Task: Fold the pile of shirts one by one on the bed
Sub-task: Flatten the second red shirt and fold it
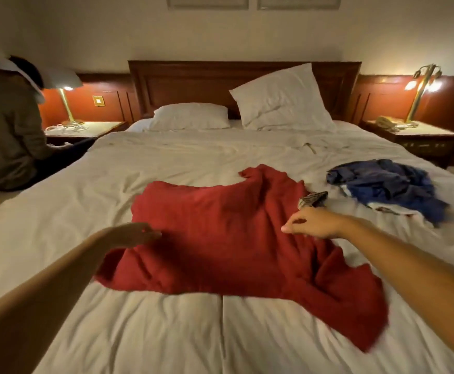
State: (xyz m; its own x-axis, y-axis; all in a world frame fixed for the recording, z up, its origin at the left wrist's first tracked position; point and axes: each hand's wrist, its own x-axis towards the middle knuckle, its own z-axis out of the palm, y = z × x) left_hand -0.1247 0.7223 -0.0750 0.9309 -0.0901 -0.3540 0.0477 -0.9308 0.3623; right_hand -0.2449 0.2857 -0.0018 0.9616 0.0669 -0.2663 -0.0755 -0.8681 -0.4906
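- I see the red shirt [220, 233] lying spread and rumpled on the white bed [58, 211], a little toward the near half and right of centre.
- Its longest stretch runs diagonally, from the far edge near the middle of the bed down to a corner trailing toward the near right. A shorter corner juts out at the near left. I cannot tell collar from hem in these folds.
- My left hand [136, 233] sits at the shirt's left edge with its fingers bent toward the cloth. It is blurred, so I cannot tell whether it grips anything.
- My right hand [312, 224] rests on the shirt's right part, fingers curled and thumb pressed to forefinger. It appears to pinch a fold, as creases run away from it toward the near right.
- A heap of blue shirts [382, 184] lies crumpled on the right side of the bed, apart from the red one.
- A small striped item [313, 199] lies between the two, just beyond my right hand.
- One pillow [190, 116] lies flat at the head, and a second pillow [282, 98] leans on the wooden headboard [180, 82].
- A lit lamp [423, 79] and a telephone [386, 122] stand on the right nightstand [414, 136].
- A seated person [4, 130] is at the bed's left edge.
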